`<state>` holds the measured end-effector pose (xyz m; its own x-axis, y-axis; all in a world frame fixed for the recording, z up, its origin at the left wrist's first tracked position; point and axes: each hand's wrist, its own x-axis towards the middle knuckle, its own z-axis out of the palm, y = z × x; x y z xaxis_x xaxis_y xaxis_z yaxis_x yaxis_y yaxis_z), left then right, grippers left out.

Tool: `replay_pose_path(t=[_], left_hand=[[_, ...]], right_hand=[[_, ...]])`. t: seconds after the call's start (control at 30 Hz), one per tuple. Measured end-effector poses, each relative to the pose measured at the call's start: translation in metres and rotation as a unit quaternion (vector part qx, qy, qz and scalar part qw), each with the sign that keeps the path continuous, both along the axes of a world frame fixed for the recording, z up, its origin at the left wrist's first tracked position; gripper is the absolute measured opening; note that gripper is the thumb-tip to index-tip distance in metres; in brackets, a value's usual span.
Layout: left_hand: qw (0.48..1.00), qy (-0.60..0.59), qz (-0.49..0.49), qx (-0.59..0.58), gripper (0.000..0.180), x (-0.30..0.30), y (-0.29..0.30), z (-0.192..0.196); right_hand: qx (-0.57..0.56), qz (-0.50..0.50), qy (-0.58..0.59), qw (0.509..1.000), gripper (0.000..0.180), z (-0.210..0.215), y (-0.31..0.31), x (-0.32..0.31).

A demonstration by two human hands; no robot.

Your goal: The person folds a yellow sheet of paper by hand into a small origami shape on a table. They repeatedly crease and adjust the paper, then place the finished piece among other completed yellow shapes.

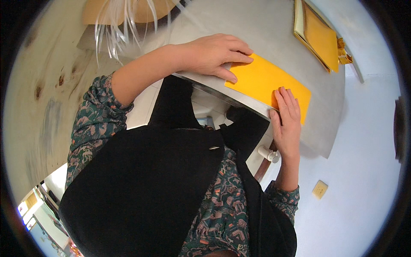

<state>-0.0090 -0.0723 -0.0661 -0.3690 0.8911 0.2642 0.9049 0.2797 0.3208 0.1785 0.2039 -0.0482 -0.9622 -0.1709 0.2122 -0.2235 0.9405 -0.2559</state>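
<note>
A strip of yellow paper (267,81) lies flat on the grey tabletop (257,25), along the edge nearest me. It may be folded, but I cannot tell. My left hand (216,55) rests over its left end, with the fingers stretched out and the thumb apart along the near side. Toward the right end, the fingers of my right hand (287,122) lie extended on the paper, and the thumb sits by the table edge. Neither hand wraps around the paper; both press on it from above.
A stack of yellow sheets (319,36) lies at the far right near the white wall (364,128). White plastic strips (120,25) spread over a tan piece (96,12) at the far left. A stained wooden board (47,98) stands left. An outlet (320,189) is on the wall.
</note>
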Motion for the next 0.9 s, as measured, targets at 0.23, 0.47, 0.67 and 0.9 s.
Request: replay_pose_path(t=[0.23,0.47,0.67,0.9], left_hand=[[1.000,-0.007,0.003,-0.001,0.069,0.004,0.000,0.003],[1.000,-0.007,0.013,0.012,0.060,0.008,0.001,0.003],[0.999,0.039,-0.017,0.030,0.046,0.011,-0.001,0.002],[0.997,0.046,-0.012,0.057,0.049,0.014,-0.002,-0.002]], right_hand=[[0.042,-0.028,-0.023,0.998,0.056,0.000,0.011,0.029],[0.013,-0.018,-0.021,1.000,0.052,-0.002,0.016,0.029],[-0.022,-0.014,-0.023,0.999,0.049,0.003,0.021,0.024],[-0.115,-0.018,0.023,0.993,0.047,0.001,-0.002,0.017]])
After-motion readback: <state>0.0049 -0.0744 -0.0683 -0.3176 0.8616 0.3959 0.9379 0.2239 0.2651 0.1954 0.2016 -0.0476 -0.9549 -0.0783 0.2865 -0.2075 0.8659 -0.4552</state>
